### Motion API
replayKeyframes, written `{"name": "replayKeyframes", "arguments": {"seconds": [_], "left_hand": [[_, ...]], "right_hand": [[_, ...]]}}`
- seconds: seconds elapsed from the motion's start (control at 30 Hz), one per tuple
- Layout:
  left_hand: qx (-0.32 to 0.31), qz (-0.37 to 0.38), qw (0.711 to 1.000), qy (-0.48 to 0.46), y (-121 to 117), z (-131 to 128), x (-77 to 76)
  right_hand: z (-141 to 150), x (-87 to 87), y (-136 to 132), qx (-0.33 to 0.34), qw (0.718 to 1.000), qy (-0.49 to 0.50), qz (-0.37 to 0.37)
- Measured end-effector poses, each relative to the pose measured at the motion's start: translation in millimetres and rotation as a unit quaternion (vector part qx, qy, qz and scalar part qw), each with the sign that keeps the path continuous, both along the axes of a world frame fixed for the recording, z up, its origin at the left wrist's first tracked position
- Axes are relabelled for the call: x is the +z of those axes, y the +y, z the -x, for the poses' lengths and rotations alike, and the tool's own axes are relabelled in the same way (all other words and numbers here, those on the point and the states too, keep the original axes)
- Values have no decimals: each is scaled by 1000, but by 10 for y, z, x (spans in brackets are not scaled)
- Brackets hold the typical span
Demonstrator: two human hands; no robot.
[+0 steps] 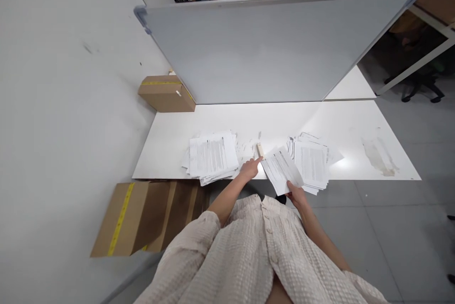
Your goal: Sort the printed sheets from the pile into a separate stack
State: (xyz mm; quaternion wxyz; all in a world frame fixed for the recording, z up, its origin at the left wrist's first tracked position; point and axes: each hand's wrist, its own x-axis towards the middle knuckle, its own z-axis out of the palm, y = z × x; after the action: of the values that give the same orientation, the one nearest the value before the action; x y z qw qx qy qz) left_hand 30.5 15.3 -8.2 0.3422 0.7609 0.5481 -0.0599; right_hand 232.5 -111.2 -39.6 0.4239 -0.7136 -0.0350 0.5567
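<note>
A printed sheet of paper (282,169) is tilted over the table's front edge, overlapping the right-hand stack. My right hand (295,193) grips its lower right corner, thumb on top. My left hand (250,169) reaches in from the left with the index finger stretched out. That fingertip meets the sheet's upper left corner, beside the near end of a small beige block-like object (260,149) whose kind I cannot make out. Left of this hand lies a loose stack of printed papers (213,154). Another uneven paper stack (313,161) lies to the right, partly under the sheet.
A whiteboard panel (263,48) stands along the back of the white table (355,128). One cardboard box (167,94) sits at the back left corner. Open cardboard boxes (135,218) stand below the left front edge. A grey stain (380,152) marks the right side.
</note>
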Motion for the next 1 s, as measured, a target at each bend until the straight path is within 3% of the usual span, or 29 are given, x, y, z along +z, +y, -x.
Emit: {"name": "replayKeyframes", "arguments": {"seconds": [0.17,0.3,0.43,0.57,0.73,0.87,1.0], "left_hand": [[31,-119,989,-85,-160,190,172],[126,-207,970,-26,-285,556,268],[175,-229,954,82,-362,963,221],[156,-208,961,95,-402,1213,103],[116,-216,969,38,-416,1284,51],[98,-212,972,32,-424,1253,65],[127,-204,970,23,-426,1220,58]], "right_hand": [[-320,88,25,-69,994,-61,-52],[-645,176,76,-104,986,-73,-105],[-882,249,39,-32,996,-88,-2],[-936,286,-119,60,975,-176,117],[-647,332,-114,157,969,-180,70],[-192,384,161,254,950,-183,11],[331,451,457,353,917,-173,-71]]}}
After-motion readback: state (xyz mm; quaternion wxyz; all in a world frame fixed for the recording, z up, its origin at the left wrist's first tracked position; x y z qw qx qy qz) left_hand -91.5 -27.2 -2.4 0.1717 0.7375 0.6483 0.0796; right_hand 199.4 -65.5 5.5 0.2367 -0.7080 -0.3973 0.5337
